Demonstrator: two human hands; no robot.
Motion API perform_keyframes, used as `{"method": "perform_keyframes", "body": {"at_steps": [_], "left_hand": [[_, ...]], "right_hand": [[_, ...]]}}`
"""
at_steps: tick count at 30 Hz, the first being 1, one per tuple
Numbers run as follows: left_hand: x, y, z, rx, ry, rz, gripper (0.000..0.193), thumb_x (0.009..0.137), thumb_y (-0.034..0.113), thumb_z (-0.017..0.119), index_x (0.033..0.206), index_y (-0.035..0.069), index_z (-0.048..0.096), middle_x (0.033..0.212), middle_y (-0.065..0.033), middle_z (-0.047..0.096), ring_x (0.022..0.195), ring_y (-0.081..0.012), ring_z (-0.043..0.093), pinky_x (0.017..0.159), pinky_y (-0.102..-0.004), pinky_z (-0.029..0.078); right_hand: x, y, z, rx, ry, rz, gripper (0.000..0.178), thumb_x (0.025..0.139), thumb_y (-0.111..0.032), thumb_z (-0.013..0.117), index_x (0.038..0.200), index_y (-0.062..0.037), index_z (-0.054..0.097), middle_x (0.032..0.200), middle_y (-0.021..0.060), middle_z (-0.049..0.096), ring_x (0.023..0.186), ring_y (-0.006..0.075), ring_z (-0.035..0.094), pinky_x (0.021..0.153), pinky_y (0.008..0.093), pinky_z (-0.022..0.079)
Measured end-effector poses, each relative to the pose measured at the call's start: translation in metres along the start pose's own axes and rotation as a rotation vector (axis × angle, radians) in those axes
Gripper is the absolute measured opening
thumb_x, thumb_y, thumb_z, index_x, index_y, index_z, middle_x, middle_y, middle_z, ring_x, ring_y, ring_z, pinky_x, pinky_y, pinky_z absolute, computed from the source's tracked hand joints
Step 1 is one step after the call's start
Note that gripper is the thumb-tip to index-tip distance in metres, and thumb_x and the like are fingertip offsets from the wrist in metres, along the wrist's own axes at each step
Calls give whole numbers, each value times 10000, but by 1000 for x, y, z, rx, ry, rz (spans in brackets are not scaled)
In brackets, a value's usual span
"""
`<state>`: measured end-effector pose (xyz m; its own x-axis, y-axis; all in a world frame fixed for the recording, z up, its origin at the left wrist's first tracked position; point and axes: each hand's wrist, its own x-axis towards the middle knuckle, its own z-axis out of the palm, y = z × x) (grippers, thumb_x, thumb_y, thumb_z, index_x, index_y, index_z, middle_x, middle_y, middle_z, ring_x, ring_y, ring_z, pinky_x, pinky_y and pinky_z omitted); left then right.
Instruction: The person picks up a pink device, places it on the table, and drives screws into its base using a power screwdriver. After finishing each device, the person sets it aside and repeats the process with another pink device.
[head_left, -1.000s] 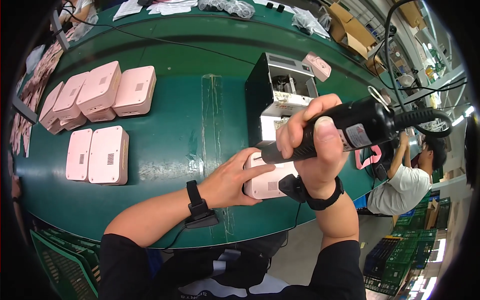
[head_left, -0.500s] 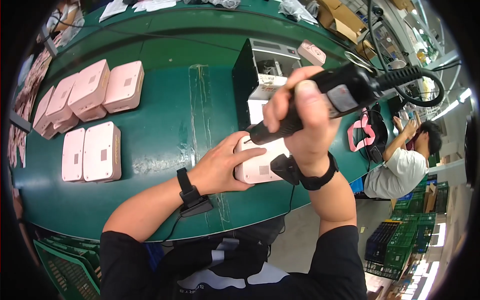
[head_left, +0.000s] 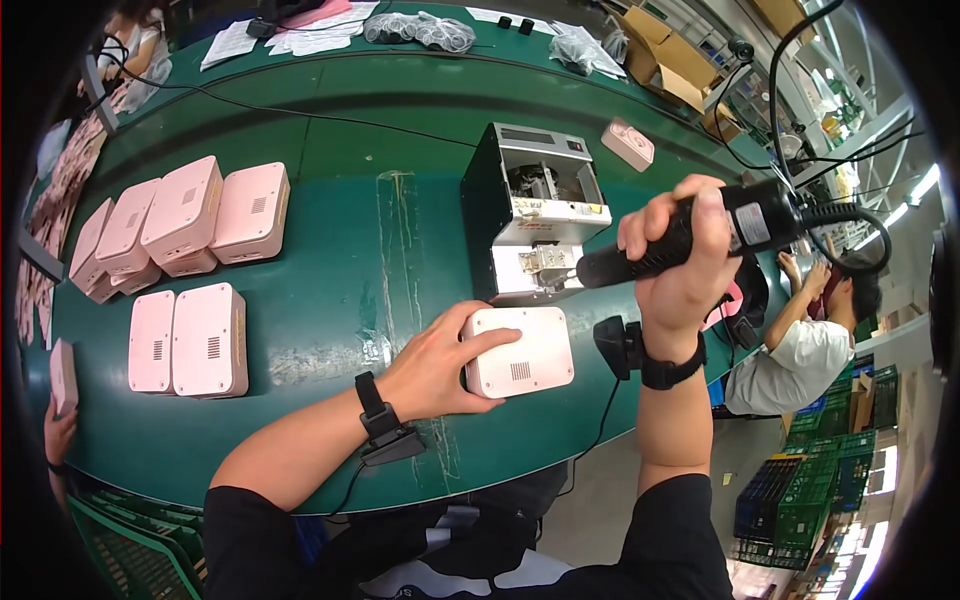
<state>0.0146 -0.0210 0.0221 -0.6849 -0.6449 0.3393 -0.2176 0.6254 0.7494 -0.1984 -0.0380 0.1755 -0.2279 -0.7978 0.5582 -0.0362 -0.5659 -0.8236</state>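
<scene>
While the left hand [head_left: 440, 362] clamps a pink case [head_left: 537, 352], the right hand [head_left: 695, 245] grips a black driver [head_left: 615, 267] near the machine [head_left: 484, 220]; fastening seems partway, the remainder unclear

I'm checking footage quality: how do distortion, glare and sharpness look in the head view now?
Head view, edges: black corners, and the green table visibly bowed; head view, right side: bright lights washed out to white; head view, centre: the pink case and black power tool fairly sharp, with no obvious motion blur.
</scene>
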Motion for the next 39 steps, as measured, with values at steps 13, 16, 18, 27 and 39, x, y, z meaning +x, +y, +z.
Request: {"method": "perform_keyframes", "body": {"at_steps": [13, 16, 18, 27, 39], "left_hand": [[6, 6, -2, -1, 20, -14, 758, 586, 216, 895, 1291, 196, 617, 1351, -164, 461, 1175, -360, 569, 976, -414, 515], [6, 6, -1, 21, 31, -15, 766, 574, 203, 900, 1286, 194, 618, 1352, -167, 460, 1172, -360, 570, 976, -415, 515], [5, 6, 0, 19, 27, -15, 766, 573, 201, 901, 1285, 192, 619, 1352, -167, 461, 1171, -360, 571, 975, -416, 515], [8, 5, 2, 20, 31, -27, 778, 571, 187, 897, 1294, 215, 611, 1354, -163, 461, 1154, -359, 577, 947, -417, 529], [6, 2, 2, 16, 28, -19, 788, 580, 193, 890, 1312, 228, 599, 1349, -161, 460, 1151, -361, 572, 932, -417, 530]], "right_hand": [[-49, -30, -40, 43, -4, 165, 324, 991, -391, 445, 1026, -69, 451, 642, 48, 487, 473, 159, 478, 534, 341, 448], [-63, -34, -47, 24, -3, 146, 333, 989, -406, 442, 1026, -75, 447, 645, 42, 492, 465, 156, 473, 530, 341, 445], [-69, -33, -51, 16, -27, 128, 340, 986, -418, 446, 1024, -80, 448, 651, 40, 502, 458, 154, 468, 524, 342, 439], [-86, -9, -58, 71, -15, 179, 364, 971, -444, 469, 1004, -83, 438, 646, 34, 489, 450, 145, 457, 522, 333, 441], [-72, -9, -46, 32, -43, 165, 379, 968, -452, 476, 1010, -76, 456, 650, 35, 483, 461, 152, 458, 512, 339, 429]]}}
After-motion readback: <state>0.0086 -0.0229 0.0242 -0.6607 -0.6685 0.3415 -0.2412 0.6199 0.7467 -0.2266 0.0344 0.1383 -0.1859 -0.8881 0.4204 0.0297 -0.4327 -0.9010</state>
